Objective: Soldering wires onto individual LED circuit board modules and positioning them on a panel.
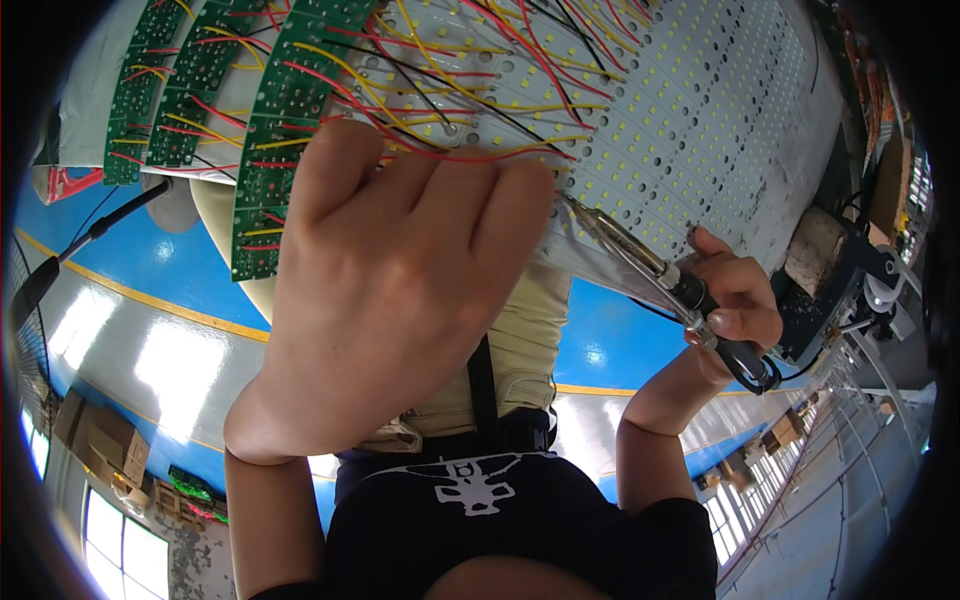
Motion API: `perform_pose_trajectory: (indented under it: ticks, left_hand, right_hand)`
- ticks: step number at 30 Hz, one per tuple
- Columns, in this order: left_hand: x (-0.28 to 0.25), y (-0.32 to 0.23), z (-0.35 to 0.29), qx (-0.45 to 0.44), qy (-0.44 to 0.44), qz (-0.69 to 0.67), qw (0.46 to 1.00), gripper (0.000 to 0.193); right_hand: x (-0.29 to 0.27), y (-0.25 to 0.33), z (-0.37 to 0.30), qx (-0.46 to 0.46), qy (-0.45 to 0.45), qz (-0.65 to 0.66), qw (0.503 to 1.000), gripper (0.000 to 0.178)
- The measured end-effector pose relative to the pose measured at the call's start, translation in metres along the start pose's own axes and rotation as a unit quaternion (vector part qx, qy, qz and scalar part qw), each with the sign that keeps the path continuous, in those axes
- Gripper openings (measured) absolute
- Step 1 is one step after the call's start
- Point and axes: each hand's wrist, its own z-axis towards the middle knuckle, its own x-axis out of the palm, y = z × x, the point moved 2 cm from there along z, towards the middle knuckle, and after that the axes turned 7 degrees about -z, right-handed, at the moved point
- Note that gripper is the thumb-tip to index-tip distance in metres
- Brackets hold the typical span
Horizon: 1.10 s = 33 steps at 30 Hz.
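Observation:
My left hand (395, 275) is closed, knuckles up, at the near edge of white LED strip panels (690, 120) dotted with small yellow chips. Its fingertips are hidden beneath it, so what they pinch does not show. Red, yellow and black wires (480, 157) run just beyond its knuckles, from green circuit boards (275, 100) on the left to the panels. My right hand (742, 300) is wrapped around the dark handle of a soldering iron (625, 240) with a thin metal tube alongside. The iron's tip points up and left, close to my left little finger.
A brownish block (815, 250) sits on a dark stand beyond my right hand, with a cable nearby. The white work surface (75, 135) ends close to my lap. Cardboard boxes (105, 440) stand on the blue and grey floor at the lower left.

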Motion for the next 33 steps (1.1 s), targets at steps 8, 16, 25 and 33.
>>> perform_pose_trajectory:
  ticks: [8, 16, 25, 33]
  left_hand:
    - [0.000, -0.001, 0.001, -0.004, 0.006, -0.004, 1.000, 0.011]
    - [0.000, -0.001, 0.001, -0.003, -0.006, -0.018, 1.000, 0.010]
    - [0.000, -0.001, 0.001, -0.001, 0.001, -0.007, 1.000, 0.009]
    - [-0.001, 0.002, -0.001, 0.004, 0.005, 0.002, 1.000, 0.008]
  right_hand:
    - [0.003, 0.002, 0.001, 0.003, -0.022, -0.013, 1.000, 0.003]
    - [0.000, 0.001, 0.002, -0.008, 0.010, -0.008, 1.000, 0.005]
    - [-0.006, -0.004, -0.001, -0.024, 0.020, 0.026, 0.999, 0.008]
    - [-0.005, -0.007, -0.001, -0.013, 0.018, 0.051, 0.998, 0.022]
